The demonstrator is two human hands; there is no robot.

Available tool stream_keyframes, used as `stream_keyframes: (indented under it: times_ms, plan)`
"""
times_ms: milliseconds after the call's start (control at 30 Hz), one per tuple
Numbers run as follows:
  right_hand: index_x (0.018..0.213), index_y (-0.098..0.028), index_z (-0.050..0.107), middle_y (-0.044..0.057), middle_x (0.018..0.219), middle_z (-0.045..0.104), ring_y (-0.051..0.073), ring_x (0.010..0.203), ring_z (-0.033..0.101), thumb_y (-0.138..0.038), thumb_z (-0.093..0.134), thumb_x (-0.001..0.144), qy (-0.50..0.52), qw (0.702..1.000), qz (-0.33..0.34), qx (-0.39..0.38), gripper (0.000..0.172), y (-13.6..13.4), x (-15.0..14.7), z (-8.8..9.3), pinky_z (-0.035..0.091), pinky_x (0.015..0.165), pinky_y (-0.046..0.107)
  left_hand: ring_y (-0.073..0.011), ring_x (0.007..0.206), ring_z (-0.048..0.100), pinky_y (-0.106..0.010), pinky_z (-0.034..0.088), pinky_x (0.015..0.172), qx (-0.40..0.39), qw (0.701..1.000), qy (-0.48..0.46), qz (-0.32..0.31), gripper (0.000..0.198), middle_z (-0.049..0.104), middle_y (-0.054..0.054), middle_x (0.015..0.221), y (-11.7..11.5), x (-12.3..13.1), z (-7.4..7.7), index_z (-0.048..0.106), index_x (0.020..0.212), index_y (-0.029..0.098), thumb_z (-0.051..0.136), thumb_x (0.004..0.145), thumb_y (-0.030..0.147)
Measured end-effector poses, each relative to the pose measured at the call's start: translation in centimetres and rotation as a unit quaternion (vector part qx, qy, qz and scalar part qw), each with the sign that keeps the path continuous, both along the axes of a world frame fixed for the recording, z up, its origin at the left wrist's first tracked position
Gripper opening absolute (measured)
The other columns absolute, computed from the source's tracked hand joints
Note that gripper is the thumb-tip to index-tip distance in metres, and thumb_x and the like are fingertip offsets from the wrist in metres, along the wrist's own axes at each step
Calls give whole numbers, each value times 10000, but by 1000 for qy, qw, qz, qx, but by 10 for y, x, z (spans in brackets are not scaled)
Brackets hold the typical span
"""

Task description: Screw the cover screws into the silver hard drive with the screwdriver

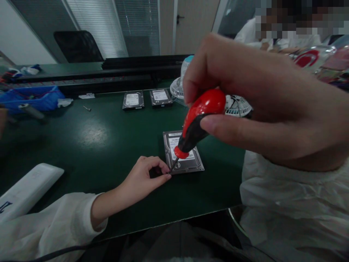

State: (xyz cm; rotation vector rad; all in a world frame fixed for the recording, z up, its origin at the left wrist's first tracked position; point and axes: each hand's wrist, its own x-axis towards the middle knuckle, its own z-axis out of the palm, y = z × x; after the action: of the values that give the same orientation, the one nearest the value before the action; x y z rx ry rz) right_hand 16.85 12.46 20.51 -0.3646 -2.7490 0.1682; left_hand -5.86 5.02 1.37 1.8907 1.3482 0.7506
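My right hand [261, 98] fills the upper right, close to the camera, fingers wrapped round a screwdriver [200, 118] with a red and black handle. Its thin shaft slants down to the near left corner of a silver hard drive [185, 162] lying flat on the green table [109, 145]. My left hand [145, 176] rests on the table at that same corner, thumb and forefinger pinched together right by the screwdriver's tip; what they pinch is too small to make out.
Two more hard drives [133, 99] [160, 97] lie further back. A small white fan [236, 105] sits behind my right hand. A blue bin [29, 98] is at the far left, a white object [27, 189] at the near left. Another person sits at the upper right.
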Motion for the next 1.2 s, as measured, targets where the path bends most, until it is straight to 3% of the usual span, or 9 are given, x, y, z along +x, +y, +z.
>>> stream_keyframes:
  times_ms: [133,267,367,467,600,767,833,1033,1200]
  plan:
    - [1071,-167,511,-49,845,428,92,689,319,-326,310,1047,-27,999,-20,9,257,3,-3,-4,336,736,319,-181,792,618,-363,410,829,0,1000,7,1,87,716,23,823,0,1,3,695,825,229,720,879,292]
    - [1178,-115,532,-3,982,527,104,717,378,-420,477,1028,-14,994,-73,83,344,7,-2,-8,366,801,347,-186,798,623,-381,413,863,0,1000,13,0,84,719,22,828,0,1,5,692,827,230,721,877,291]
    - [1208,-149,482,22,1183,535,114,848,479,-305,523,935,-11,1000,-14,16,318,6,0,-7,426,816,312,-188,803,623,-382,417,866,2,1000,13,0,81,720,21,834,0,1,4,692,833,232,718,880,293]
    - [1216,-161,467,22,1204,514,110,869,505,-366,509,954,-17,999,11,-26,335,4,0,-4,447,797,288,-190,814,626,-372,417,854,3,1000,15,3,76,723,21,844,0,0,3,691,835,232,715,879,289]
    - [1187,-141,516,11,1039,545,113,727,427,-561,475,1004,-26,996,-76,45,460,6,-1,-5,424,816,337,-187,805,625,-371,415,862,4,1000,24,2,79,717,26,828,0,0,3,689,827,231,720,874,286]
    - [1178,-173,469,23,1205,550,109,879,515,-308,584,905,-17,1000,-16,1,326,11,1,-5,461,767,285,-188,800,624,-379,414,872,5,1000,25,3,86,722,19,832,0,1,3,690,825,229,711,876,295]
    - [1172,-184,450,33,1249,537,106,894,530,-326,582,917,-24,1000,7,-17,320,10,1,-4,474,737,278,-191,806,626,-377,418,861,7,1000,26,5,86,726,19,837,0,1,3,691,825,231,711,876,297]
    - [1149,-226,490,13,1036,599,144,741,507,-462,550,953,-25,992,-112,60,312,7,-2,-7,502,754,353,-192,803,629,-383,415,857,5,1000,29,-1,84,727,24,837,0,0,2,691,827,235,709,877,301]
    - [1175,-176,451,39,1158,521,133,914,535,-280,625,843,-19,999,-36,-13,390,8,-1,-5,495,715,285,-194,815,638,-388,408,864,2,1000,27,0,82,730,25,851,0,0,2,694,837,239,703,881,307]
